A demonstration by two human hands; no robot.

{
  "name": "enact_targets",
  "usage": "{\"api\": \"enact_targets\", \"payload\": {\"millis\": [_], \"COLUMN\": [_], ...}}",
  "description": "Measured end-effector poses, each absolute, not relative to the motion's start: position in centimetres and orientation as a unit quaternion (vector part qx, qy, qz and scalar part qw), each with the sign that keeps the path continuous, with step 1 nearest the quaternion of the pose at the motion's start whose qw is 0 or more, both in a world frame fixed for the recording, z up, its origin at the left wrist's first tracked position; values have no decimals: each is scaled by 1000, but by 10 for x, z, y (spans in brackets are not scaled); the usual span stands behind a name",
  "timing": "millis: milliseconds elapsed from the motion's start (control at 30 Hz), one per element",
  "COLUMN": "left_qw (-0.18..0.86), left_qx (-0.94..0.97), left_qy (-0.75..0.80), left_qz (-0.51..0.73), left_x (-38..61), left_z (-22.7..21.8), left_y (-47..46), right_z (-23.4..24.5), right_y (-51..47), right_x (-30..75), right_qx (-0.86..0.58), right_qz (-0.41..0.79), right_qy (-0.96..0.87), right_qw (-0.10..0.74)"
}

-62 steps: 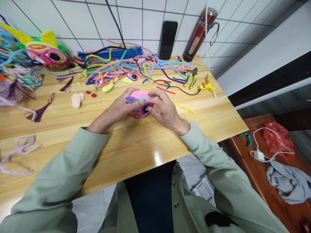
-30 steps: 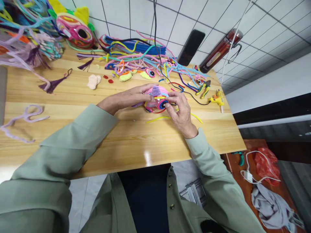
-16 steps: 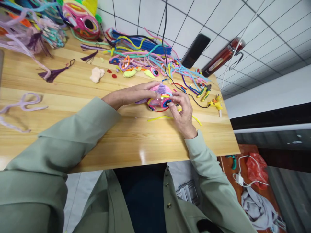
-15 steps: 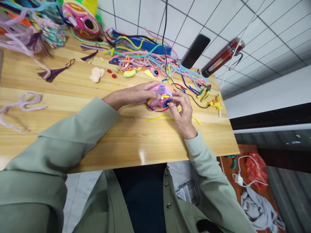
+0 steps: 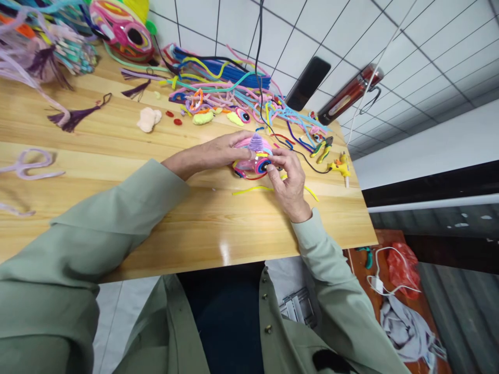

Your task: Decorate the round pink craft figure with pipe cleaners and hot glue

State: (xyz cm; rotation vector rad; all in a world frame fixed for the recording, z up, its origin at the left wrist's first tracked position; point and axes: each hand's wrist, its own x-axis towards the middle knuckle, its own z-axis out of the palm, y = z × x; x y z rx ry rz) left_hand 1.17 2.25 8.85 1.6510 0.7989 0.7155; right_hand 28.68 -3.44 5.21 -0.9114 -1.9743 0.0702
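We're steadying the pink pipe-cleaner figure (image 5: 252, 158) on the wooden table (image 5: 117, 156), left hand (image 5: 212, 154) curling over its back, right hand (image 5: 290, 183) pinching its edge beside the round eye. We're judging it best to be pressing lightly, so the coils aren't flattening.

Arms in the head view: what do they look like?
Long, loose sage-green sleeves cover both arms to the wrists: left sleeve, right sleeve, part of a buttoned jacket. The left grip and right grip are bare hands: no gloves, no ring or watch visible.
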Motion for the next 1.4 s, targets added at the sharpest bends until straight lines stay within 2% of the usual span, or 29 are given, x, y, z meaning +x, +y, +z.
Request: {"api": "enact_targets", "payload": {"millis": [267,1000,1400], "left_qw": [548,538,542], "left_qx": [699,697,691], "left_qy": [350,353,364], "left_qz": [298,317,311], "left_x": [13,15,16], "left_z": [90,84,90], "left_y": [23,24,21], "right_z": [57,57,58], "right_y": [-38,-37,-41], "right_x": [287,287,287], "right_qx": [-389,-379,-421], "right_qz": [40,19,76], "right_qy": [-815,-815,-797], "right_qw": [427,438,426]}}
